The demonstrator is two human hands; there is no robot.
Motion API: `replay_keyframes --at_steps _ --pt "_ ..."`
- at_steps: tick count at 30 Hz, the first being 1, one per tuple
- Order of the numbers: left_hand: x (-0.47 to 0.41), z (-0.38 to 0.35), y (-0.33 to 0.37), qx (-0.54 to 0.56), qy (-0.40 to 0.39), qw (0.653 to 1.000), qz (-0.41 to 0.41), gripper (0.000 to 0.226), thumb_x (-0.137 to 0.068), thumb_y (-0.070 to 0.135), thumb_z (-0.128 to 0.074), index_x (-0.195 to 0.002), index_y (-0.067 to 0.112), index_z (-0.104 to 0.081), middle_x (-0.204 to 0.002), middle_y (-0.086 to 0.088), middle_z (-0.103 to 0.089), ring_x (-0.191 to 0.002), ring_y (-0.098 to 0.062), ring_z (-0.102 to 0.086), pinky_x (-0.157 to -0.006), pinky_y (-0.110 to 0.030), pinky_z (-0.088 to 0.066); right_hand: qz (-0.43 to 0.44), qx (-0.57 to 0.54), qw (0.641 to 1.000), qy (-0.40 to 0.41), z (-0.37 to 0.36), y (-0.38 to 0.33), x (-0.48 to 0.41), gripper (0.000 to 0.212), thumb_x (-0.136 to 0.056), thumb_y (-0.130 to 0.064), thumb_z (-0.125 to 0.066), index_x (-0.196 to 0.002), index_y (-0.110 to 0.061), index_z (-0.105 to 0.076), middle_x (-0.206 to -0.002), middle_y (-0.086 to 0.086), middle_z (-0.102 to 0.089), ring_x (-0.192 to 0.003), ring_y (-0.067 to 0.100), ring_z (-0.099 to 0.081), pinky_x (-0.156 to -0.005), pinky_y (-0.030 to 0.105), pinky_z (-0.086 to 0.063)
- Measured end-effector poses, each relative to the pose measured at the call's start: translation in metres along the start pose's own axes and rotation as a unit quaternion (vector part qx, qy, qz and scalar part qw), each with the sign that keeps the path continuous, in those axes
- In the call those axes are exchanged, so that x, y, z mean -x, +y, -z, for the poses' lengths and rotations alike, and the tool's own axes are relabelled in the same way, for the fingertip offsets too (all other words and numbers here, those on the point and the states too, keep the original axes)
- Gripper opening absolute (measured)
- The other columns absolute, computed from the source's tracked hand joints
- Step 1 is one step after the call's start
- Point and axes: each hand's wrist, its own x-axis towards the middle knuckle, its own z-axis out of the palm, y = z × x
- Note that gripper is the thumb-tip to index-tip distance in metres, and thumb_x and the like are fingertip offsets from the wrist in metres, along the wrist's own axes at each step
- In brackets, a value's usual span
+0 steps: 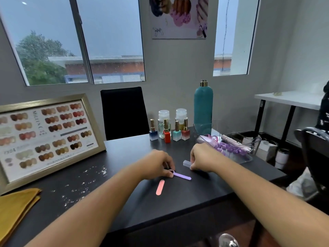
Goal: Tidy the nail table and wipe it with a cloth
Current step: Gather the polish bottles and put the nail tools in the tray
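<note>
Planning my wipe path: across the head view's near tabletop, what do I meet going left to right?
Yellow cloth → white dust specks → pink nail file → purple nail file, pinched by the left hand → clear tray. The clear block held by the right hand overlaps the purple file, so it is left out.

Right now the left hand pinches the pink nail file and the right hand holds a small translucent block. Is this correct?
Not quite. In the head view the left hand pinches the purple nail file; the pink nail file lies untouched beside it. The right hand does hold the small translucent block.
</note>
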Motion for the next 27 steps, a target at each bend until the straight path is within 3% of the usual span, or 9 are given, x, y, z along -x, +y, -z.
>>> replay_keyframes --at_steps 2,6,10,14,18,21,24,27 --pt "-0.002 0.001 -0.001 -0.003 -0.017 1.000 0.002 0.013 -0.080 0.024 -0.071 -0.091 0.018 -0.068 -0.095 0.002 -0.066 -0.091 -0.013 -0.058 -0.079 -0.024 -0.045 0.000 -0.001 1.000 0.003 0.000 0.000 -0.002 0.019 -0.076 -0.019 -0.072 -0.089 -0.005 -0.072 -0.093 0.013 -0.071 -0.086 0.026 -0.067 -0.075 0.037 -0.057" --pt "-0.004 0.003 -0.007 0.021 -0.021 1.000 0.003 0.010 -0.078 0.023 -0.073 -0.083 0.017 -0.067 -0.067 0.013 -0.056 -0.065 -0.005 -0.051 -0.057 -0.017 -0.036 0.009 -0.017 1.000 -0.001 0.001 0.000 -0.003 0.016 -0.076 -0.017 -0.071 -0.086 -0.006 -0.073 -0.091 0.013 -0.072 -0.085 0.026 -0.067 -0.075 0.036 -0.058" --pt "-0.006 0.018 -0.011 0.117 0.043 0.992 0.003 0.013 -0.076 0.021 -0.074 -0.067 0.024 -0.065 -0.058 0.013 -0.060 -0.055 0.001 -0.051 -0.057 -0.012 -0.041 0.027 -0.088 0.994 0.055 0.031 0.008 -0.004 0.011 -0.076 -0.018 -0.072 -0.082 -0.010 -0.076 -0.082 0.007 -0.074 -0.077 0.018 -0.069 -0.071 0.028 -0.057" --pt "-0.023 0.044 0.000 0.200 0.139 0.970 -0.020 0.008 -0.077 0.016 -0.074 -0.070 0.019 -0.070 -0.066 0.000 -0.066 -0.063 -0.011 -0.056 -0.066 -0.030 -0.049 0.001 -0.143 0.981 0.131 0.079 0.031 -0.006 0.010 -0.074 -0.019 -0.077 -0.079 -0.011 -0.075 -0.077 0.002 -0.072 -0.068 0.010 -0.067 -0.056 0.017 -0.051" --pt "-0.054 0.058 0.026 0.231 0.183 0.954 -0.055 0.006 -0.077 0.012 -0.074 -0.074 0.008 -0.070 -0.073 -0.014 -0.070 -0.067 -0.016 -0.059 -0.075 -0.039 -0.053 -0.047 -0.143 0.979 0.139 0.096 0.061 -0.011 0.007 -0.075 -0.014 -0.077 -0.079 -0.009 -0.075 -0.074 0.004 -0.071 -0.054 0.007 -0.064 -0.037 0.010 -0.040" --pt "-0.084 0.056 0.051 0.216 0.191 0.955 -0.075 0.009 -0.078 0.013 -0.073 -0.073 0.008 -0.067 -0.074 -0.015 -0.071 -0.066 -0.015 -0.060 -0.073 -0.036 -0.053 -0.085 -0.115 0.981 0.132 0.091 0.080 -0.015 0.010 -0.075 -0.016 -0.077 -0.080 -0.008 -0.075 -0.075 0.006 -0.072 -0.054 0.006 -0.063 -0.041 0.014 -0.040" --pt "-0.107 0.043 0.068 0.183 0.186 0.961 -0.091 0.009 -0.076 0.015 -0.074 -0.071 0.015 -0.067 -0.061 0.007 -0.063 -0.054 0.001 -0.053 -0.059 -0.016 -0.045 -0.111 -0.096 0.983 0.109 0.080 0.094 -0.018 0.010 -0.074 -0.016 -0.077 -0.078 -0.007 -0.076 -0.074 0.007 -0.073 -0.055 0.008 -0.064 -0.047 0.018 -0.045" --pt "-0.122 0.027 0.074 0.151 0.157 0.971 -0.094 0.007 -0.076 0.021 -0.074 -0.075 0.015 -0.070 -0.065 0.008 -0.063 -0.059 -0.005 -0.054 -0.062 -0.018 -0.044 -0.121 -0.076 0.985 0.096 0.070 0.105 -0.020 0.010 -0.073 -0.015 -0.077 -0.079 -0.006 -0.077 -0.080 0.009 -0.074 -0.067 0.016 -0.067 -0.061 0.025 -0.053"
